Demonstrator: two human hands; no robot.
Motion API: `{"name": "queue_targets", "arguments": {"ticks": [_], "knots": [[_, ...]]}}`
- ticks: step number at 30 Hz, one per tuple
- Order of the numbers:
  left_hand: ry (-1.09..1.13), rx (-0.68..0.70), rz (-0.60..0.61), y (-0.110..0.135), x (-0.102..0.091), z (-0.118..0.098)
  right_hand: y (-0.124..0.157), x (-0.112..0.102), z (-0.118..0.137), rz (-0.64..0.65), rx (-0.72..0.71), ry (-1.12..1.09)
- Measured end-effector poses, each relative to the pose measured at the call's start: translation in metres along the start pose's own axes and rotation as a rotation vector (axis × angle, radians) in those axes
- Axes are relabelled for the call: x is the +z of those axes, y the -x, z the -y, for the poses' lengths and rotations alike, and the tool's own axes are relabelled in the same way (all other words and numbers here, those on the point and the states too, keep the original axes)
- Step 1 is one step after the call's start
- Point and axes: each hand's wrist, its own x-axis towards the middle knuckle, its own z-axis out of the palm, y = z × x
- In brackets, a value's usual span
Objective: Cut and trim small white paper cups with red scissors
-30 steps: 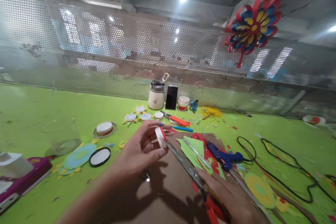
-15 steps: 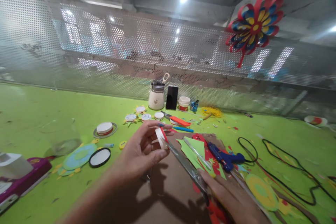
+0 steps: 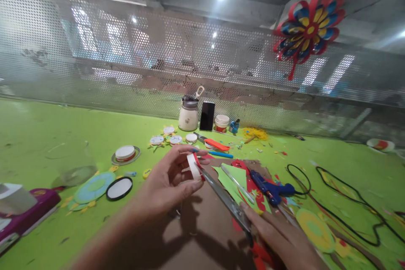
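Observation:
Between the thumb and fingers of my left hand (image 3: 169, 185) is a short white paper ring (image 3: 192, 166) with a red edge, like a slice of a paper cup. My right hand (image 3: 278, 232) grips red-handled scissors (image 3: 228, 200), their metal blades slanting up to the left. The blade tips meet the ring's red edge; whether they bite into the paper I cannot tell. Below both hands lies a brown cardboard sheet (image 3: 190, 240). Light green paper (image 3: 232, 181) and a clear stick (image 3: 237, 182) are just beyond the scissors.
A blue glue gun (image 3: 268, 187) with a black cord lies right. At the back stand a white jug (image 3: 188, 119), a phone (image 3: 207, 116) and a paper cup (image 3: 222, 122). An orange cutter (image 3: 217, 144), a black-rimmed disc (image 3: 119, 188) and a purple power strip (image 3: 31, 219) surround the cardboard.
The ring has tilted slightly in my left hand, with the scissor tips still at its red edge. My right hand has shifted slightly. The view has moved a little.

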Motion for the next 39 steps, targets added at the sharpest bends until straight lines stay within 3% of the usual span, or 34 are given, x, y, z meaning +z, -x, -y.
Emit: {"name": "queue_targets", "arguments": {"ticks": [9, 18, 23, 29, 35, 39], "knots": [[-0.034, -0.044, -0.03, 0.001, 0.005, -0.01, 0.003, 0.002, 0.005, 0.084, 0.022, 0.029], [-0.141, -0.072, -0.031, -0.003, -0.002, -0.003, 0.0, 0.012, -0.014, 0.118, 0.103, -0.271], [-0.169, -0.115, -0.084, -0.001, -0.001, -0.007, 0.005, 0.014, -0.019, 0.115, 0.211, -0.273], [-0.047, -0.142, -0.035, -0.001, -0.002, -0.015, 0.011, 0.009, -0.012, 0.076, 0.399, -0.299], [0.072, -0.19, 0.007, -0.005, -0.011, -0.018, 0.011, 0.008, -0.014, 0.073, 0.38, -0.31], [0.185, -0.174, 0.003, -0.004, -0.013, -0.023, 0.007, 0.003, -0.006, 0.088, 0.384, -0.533]]}}
